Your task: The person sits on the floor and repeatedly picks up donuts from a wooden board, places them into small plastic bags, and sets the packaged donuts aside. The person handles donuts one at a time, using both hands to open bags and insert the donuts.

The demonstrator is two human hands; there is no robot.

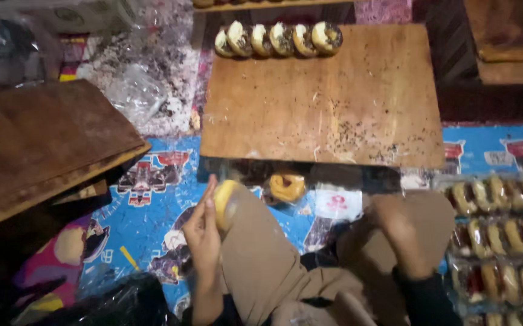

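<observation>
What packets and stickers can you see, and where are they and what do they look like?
Clear doughnut packs: stacked at the right edge, rows of round doughnuts showing through.
White label: on clear wrap below the wooden board, squarish, with a red mark.
Crumpled clear plastic bags: upper left, beside the board, shiny and see-through.
Cardboard box: top left, pale, mostly cut off.

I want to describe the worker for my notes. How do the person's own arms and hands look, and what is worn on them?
The left hand is bare, with no glove, ring or watch visible, and its forearm shows no sleeve. The right hand is blurred but also looks ungloved; a dark sleeve covers that arm up to the wrist.
</observation>
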